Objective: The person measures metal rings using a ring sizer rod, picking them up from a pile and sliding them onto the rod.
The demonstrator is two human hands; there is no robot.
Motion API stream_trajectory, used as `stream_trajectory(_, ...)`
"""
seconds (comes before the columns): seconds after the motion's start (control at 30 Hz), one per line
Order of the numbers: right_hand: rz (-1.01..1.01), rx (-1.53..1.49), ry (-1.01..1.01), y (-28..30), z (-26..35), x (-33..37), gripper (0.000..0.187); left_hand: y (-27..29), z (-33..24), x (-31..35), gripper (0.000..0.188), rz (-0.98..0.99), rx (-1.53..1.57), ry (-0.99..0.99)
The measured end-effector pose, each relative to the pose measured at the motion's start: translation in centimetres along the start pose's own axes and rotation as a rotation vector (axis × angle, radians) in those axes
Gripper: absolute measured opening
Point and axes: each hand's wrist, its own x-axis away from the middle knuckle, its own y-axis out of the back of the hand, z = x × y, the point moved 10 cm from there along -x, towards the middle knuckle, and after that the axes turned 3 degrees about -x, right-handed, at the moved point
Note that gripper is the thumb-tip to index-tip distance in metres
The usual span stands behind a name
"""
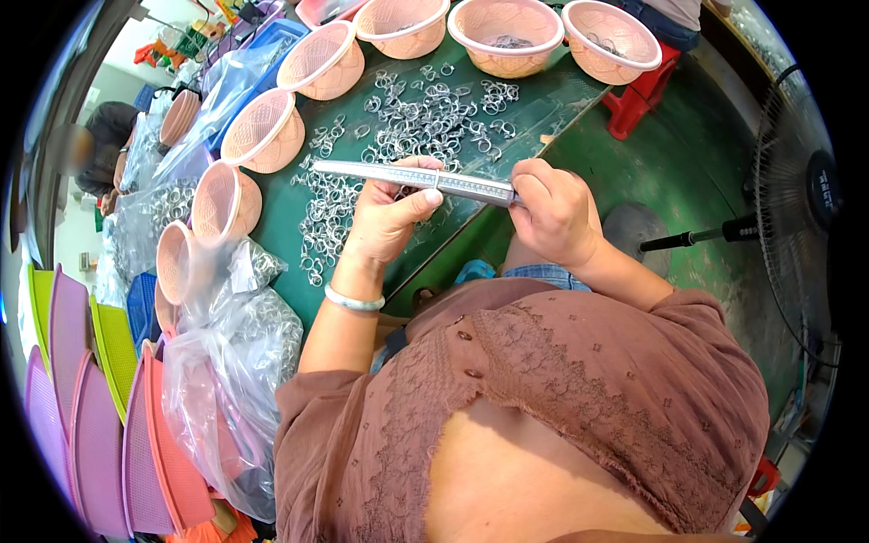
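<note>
A tapered metal ring mandrel, marked with a scale, is held nearly level above the green table, its thin end pointing left. My right hand is closed around its thick handle end. A small silver ring sits around the shaft, past its middle. My left hand is closed at that ring, thumb below the shaft and fingers partly hidden behind it. Beneath and beyond both hands, many loose silver rings lie heaped on the green table.
Pink plastic baskets curve along the table's far and left sides; some hold rings. Clear bags of rings stand at my left, near stacked coloured baskets. A black fan and red stool are right. Other people are partly visible.
</note>
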Motion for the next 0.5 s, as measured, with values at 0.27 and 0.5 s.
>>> stream_trajectory(0.27,-0.036,-0.082,-0.059,0.9,-1.2,0.6,0.021,-1.6,-0.1,-0.4,0.039,0.002,-0.082,-0.055)
stream_trajectory(0.5,-0.062,-0.156,-0.117,2.0,-2.5,1.0,0.02,-2.6,-0.5,-1.7,0.035,-0.028,-0.126,-0.089)
